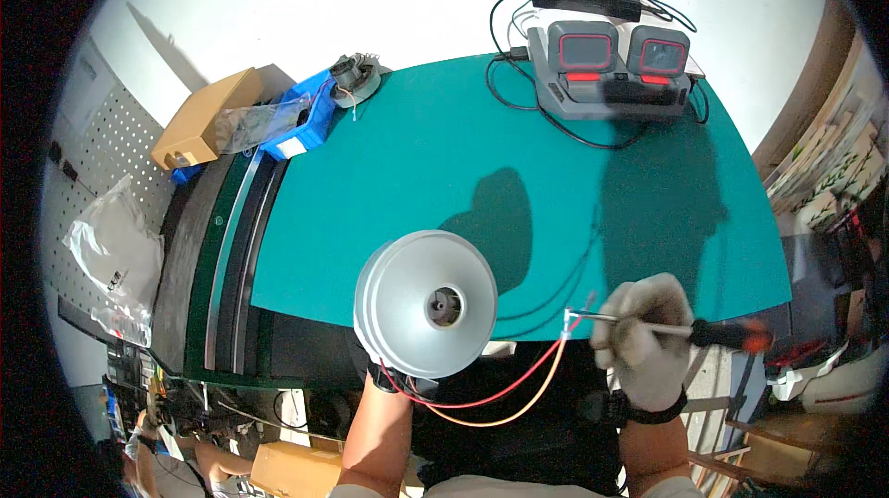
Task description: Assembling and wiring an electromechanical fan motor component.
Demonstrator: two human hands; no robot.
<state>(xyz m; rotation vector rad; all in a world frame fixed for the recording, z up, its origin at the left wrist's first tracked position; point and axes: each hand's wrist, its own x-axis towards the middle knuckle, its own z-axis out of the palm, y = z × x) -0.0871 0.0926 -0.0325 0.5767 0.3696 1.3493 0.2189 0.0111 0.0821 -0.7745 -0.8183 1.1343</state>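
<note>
A silver, round, bowl-like metal motor housing [417, 313] with a hole in its middle is held up over the near edge of the green mat. My left hand [412, 385] is behind and under it; its fingers are hidden, with only the dark wrist area showing. Red and orange wires [505, 410] loop from the housing to a small pale end piece [568, 324] on the right. In a whitish glove, my right hand [644, 331] is closed around a screwdriver [727, 334] with a black and orange handle. Its shaft points left, its tip at the wire ends.
The green mat [407, 155] covers the table. At the back right stands a grey twin-screen device [593, 95] with black cables. A blue bin [310, 123], a cardboard box [208, 118] and a dark motor part [356, 81] sit back left. Plastic bags [116, 239] hang at far left.
</note>
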